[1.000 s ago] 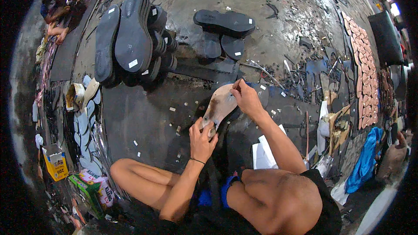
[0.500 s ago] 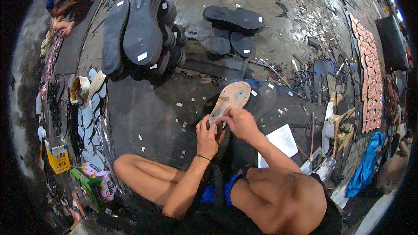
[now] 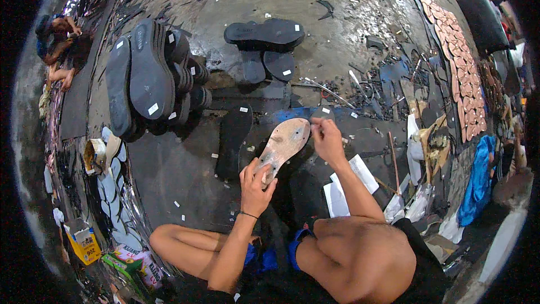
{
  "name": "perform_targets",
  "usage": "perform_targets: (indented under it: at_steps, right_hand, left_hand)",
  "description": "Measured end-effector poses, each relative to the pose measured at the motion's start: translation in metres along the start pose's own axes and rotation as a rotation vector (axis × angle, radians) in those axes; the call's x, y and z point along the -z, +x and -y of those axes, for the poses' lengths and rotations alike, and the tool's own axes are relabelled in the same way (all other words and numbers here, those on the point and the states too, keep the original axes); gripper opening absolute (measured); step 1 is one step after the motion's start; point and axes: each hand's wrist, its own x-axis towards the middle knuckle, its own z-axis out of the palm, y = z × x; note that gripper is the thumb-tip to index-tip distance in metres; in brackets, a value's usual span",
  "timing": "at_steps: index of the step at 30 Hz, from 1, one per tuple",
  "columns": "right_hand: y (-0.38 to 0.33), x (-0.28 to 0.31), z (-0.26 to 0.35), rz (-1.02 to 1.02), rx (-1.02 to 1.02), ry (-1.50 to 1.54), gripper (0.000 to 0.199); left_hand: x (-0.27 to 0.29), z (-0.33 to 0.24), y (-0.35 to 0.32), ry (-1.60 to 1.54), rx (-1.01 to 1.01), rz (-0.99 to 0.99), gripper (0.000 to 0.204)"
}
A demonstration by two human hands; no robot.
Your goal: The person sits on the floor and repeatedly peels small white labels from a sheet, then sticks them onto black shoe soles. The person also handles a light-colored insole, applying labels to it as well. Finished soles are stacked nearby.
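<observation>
Sole stack (image 3: 151, 73) left of sole pile (image 3: 264, 35), both beyond sole-shaped piece (image 3: 285, 143)

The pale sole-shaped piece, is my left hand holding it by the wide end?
No, the left hand holds the pale sole-shaped piece by its narrow lower end.

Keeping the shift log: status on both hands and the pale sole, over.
Left hand holds pale sole at narrow end. Right hand by its wide end, grip unclear. Dark sole to the left.
</observation>
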Motion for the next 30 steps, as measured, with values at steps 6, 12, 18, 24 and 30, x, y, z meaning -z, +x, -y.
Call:
perform_targets:
  at_steps: [6, 12, 18, 24, 30]
  right_hand:
    - [0.002, -0.003, 0.007, 0.050, -0.055, -0.066, 0.020]
    - [0.007, 0.006, 0.026, -0.006, 0.018, -0.010, 0.019]
    - [0.001, -0.019, 0.036, 0.093, 0.032, 0.058, 0.014]
    - [-0.034, -0.070, 0.070, 0.457, 0.114, 0.059, 0.016]
    - [-0.058, -0.041, 0.043, 0.434, 0.049, -0.020, 0.021]
  left_hand:
    - [-0.018, 0.004, 0.002, 0.045, 0.033, 0.014, 0.048]
    - [-0.021, 0.004, 0.000, 0.072, -0.017, -0.040, 0.048]
    - [-0.020, 0.005, -0.003, 0.055, -0.013, -0.051, 0.045]
    - [-0.027, 0.011, -0.005, 0.074, 0.039, -0.034, 0.044]
    - [-0.021, 0.002, 0.004, 0.115, -0.006, -0.029, 0.047]
